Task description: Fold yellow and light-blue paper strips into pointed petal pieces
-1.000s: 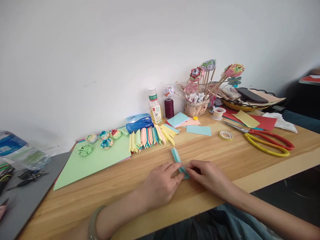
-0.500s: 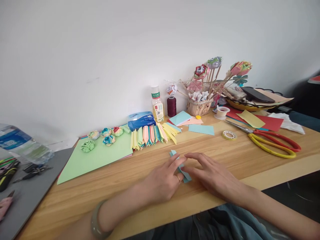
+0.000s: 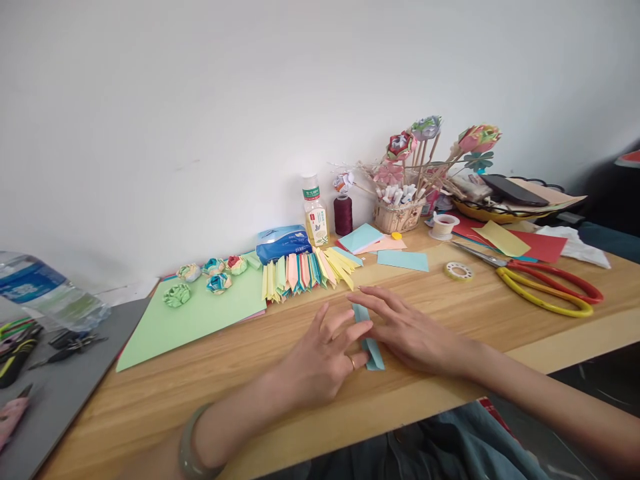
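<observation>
A narrow folded light-blue paper strip [image 3: 375, 355] lies on the wooden table between my hands, near the front edge. My left hand [image 3: 325, 350] touches its left side, the fingers spread and partly bent. From the right, my right hand [image 3: 407, 330] rests over the upper part of the strip with its fingers apart. The fingers of both hands meet above the paper and cover its middle. Behind them stands a row of folded colored paper pieces [image 3: 300, 272]. A flat light-blue paper rectangle [image 3: 403, 260] lies farther back.
Scissors [image 3: 545, 283] and a tape roll [image 3: 459, 271] lie to the right. A green sheet [image 3: 200, 327] with several paper flowers is at the left. Along the wall stand a bottle [image 3: 316, 213], a thread spool [image 3: 343, 215] and a flower basket [image 3: 399, 217].
My right hand has moved left and up over the strip's upper part. My left hand has shifted slightly left, its fingers more spread. The strip is turned a little more upright in view.
</observation>
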Available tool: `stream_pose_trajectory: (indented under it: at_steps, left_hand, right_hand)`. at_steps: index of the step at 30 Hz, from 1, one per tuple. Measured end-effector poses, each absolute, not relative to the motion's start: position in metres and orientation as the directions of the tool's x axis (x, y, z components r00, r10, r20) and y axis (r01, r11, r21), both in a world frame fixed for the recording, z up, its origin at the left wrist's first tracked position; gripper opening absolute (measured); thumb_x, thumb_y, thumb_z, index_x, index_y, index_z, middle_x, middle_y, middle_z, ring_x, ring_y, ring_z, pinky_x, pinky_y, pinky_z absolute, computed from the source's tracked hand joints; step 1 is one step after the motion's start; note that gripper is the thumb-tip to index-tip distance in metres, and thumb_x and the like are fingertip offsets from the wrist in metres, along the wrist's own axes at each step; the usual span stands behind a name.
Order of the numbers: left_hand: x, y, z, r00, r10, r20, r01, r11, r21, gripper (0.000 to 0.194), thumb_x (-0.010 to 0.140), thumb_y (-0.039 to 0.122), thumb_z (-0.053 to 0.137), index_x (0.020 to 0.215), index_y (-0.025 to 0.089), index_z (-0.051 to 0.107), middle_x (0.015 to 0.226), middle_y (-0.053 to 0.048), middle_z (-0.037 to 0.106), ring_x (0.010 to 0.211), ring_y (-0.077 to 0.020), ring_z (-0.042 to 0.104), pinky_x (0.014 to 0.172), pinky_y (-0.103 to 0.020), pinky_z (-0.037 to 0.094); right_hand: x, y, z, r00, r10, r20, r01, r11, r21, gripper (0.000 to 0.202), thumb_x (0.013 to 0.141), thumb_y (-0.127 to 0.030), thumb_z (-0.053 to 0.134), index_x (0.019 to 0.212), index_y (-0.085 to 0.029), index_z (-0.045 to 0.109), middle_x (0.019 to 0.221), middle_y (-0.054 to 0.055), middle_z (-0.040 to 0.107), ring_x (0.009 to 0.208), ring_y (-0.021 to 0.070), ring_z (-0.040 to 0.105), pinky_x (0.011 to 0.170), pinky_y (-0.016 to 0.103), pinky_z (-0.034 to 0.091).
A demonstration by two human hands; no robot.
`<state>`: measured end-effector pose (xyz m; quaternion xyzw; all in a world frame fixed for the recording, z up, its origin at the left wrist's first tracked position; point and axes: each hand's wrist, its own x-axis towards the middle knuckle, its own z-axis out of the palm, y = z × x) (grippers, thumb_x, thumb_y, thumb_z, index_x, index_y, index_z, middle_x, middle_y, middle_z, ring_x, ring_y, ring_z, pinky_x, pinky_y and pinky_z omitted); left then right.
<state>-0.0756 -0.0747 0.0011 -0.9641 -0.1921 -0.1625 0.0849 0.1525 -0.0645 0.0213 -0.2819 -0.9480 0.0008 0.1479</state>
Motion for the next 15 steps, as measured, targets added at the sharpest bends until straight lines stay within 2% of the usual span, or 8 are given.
stream_pose_trajectory:
  at_steps: [5, 9, 12, 15]
  left_hand:
    - [-0.076, -0.075, -0.002, 0.852, 0.302, 0.428, 0.408, -0.895, -0.182, 0.023, 0.089, 0.014, 0.046, 0.104, 0.019, 0.062, 0.128, -0.007, 0.050, 0.127, -0.0259, 0.033, 0.112, -0.054, 0.007]
    - [-0.073, -0.076, -0.002, 0.846, 0.221, 0.485, 0.366, -0.903, -0.227, 0.022, 0.091, 0.013, 0.043, 0.102, 0.014, 0.063, 0.115, -0.006, 0.061, 0.122, -0.0217, 0.042, 0.113, -0.050, 0.011]
    - [-0.069, -0.078, -0.001, 0.847, 0.152, 0.510, 0.323, -0.909, -0.265, 0.020, 0.092, 0.014, 0.044, 0.098, 0.015, 0.064, 0.104, -0.004, 0.066, 0.116, -0.0191, 0.048, 0.112, -0.050, 0.014]
    - [-0.067, -0.081, -0.001, 0.830, 0.104, 0.547, 0.319, -0.894, -0.315, 0.018, 0.092, 0.015, 0.047, 0.092, 0.015, 0.065, 0.098, -0.004, 0.069, 0.111, -0.0181, 0.054, 0.111, -0.050, 0.018]
  right_hand:
    - [0.165, -0.066, 0.020, -0.789, 0.500, 0.358, 0.544, 0.839, 0.027, 0.024, 0.092, -0.016, 0.040, 0.094, -0.017, 0.064, 0.136, 0.011, 0.043, 0.129, 0.0294, 0.030, 0.094, 0.050, 0.043]
    - [0.172, -0.074, 0.017, -0.791, 0.462, 0.402, 0.546, 0.829, 0.121, 0.026, 0.093, -0.014, 0.039, 0.084, -0.014, 0.063, 0.120, 0.013, 0.057, 0.111, 0.0283, 0.047, 0.083, 0.045, 0.047]
    - [0.172, -0.081, 0.016, -0.818, 0.433, 0.378, 0.502, 0.859, 0.101, 0.024, 0.094, -0.014, 0.039, 0.092, -0.014, 0.063, 0.103, 0.011, 0.065, 0.093, 0.0225, 0.055, 0.076, 0.038, 0.047]
    - [0.168, -0.090, 0.017, -0.819, 0.458, 0.345, 0.487, 0.873, -0.002, 0.024, 0.094, -0.016, 0.039, 0.098, -0.016, 0.062, 0.092, 0.008, 0.066, 0.084, 0.0192, 0.057, 0.072, 0.034, 0.046]
